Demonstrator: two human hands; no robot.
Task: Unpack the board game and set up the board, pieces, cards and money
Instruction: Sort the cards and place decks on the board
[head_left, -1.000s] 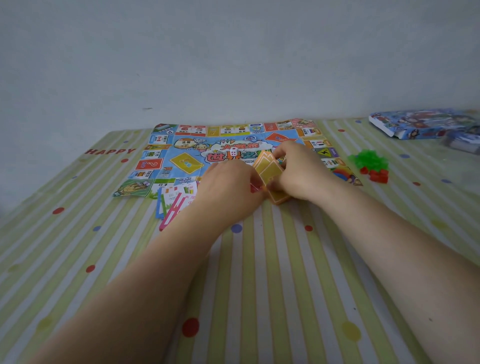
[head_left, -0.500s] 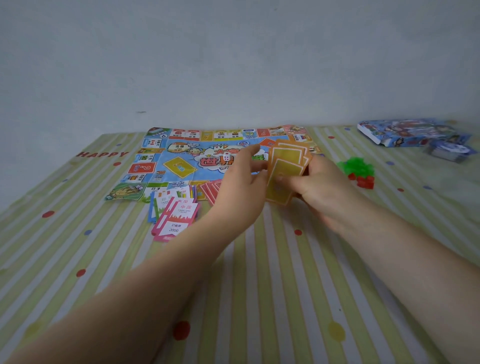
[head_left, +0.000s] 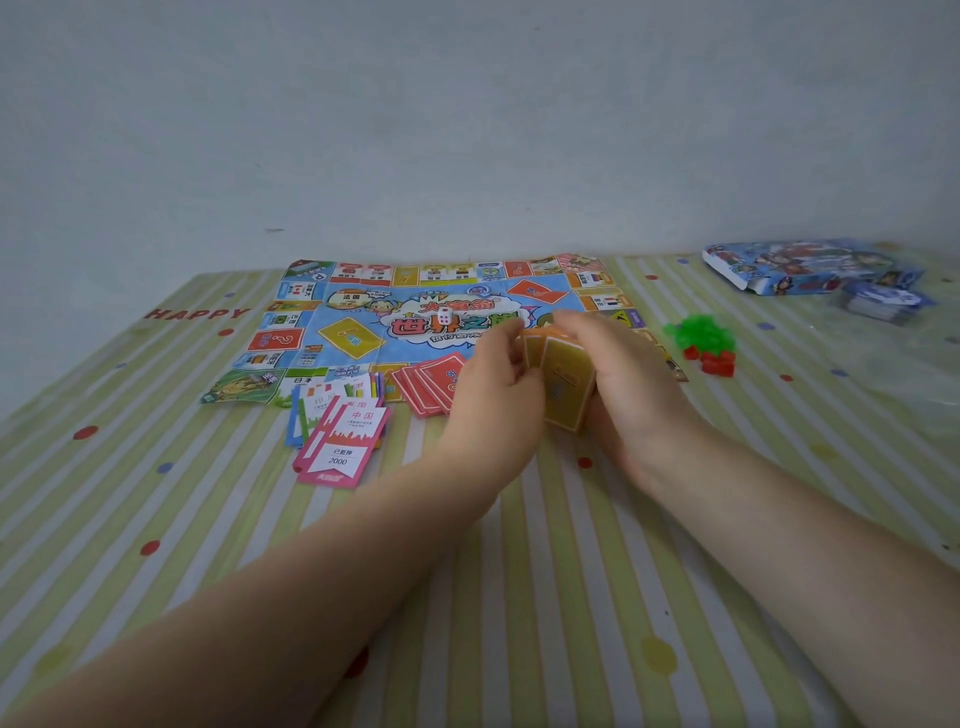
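Yellow cards | fanned a moment ago, now squared into a stack | left hand and right hand both gripping it | ready to set on board

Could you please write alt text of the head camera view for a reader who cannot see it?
Both hands, left hand and right hand, grip a stack of yellow cards above a striped tablecloth. Behind them lies the unfolded game board with a die on it; red cards and property cards lie at its near edge.
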